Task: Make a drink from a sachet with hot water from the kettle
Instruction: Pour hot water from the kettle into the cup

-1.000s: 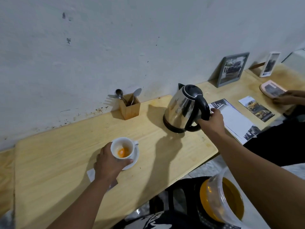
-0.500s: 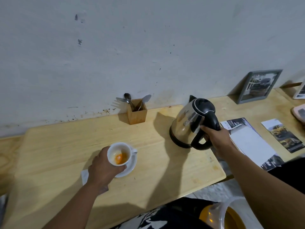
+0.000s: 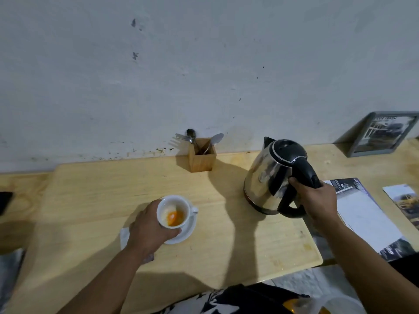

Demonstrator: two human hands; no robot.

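A white cup [image 3: 173, 211] with orange powder at its bottom rests on a white saucer [image 3: 184, 233] in the middle of the wooden table [image 3: 90, 200]. My left hand [image 3: 148, 230] wraps around the cup's near side. To the right is a steel kettle [image 3: 267, 177] with a black lid, tilted slightly towards the left. My right hand [image 3: 317, 200] grips its black handle. A pale sachet [image 3: 124, 237] lies partly hidden under my left hand.
A small wooden holder [image 3: 201, 155] with spoons and a fork stands against the wall behind the cup. Leaflets [image 3: 367, 214] lie right of the kettle, and a framed picture [image 3: 383, 134] leans on the wall. A dark object [image 3: 4, 201] sits at the left edge.
My view has swung left and closer. Both hands keep their holds; the kettle has come slightly nearer to the cup.
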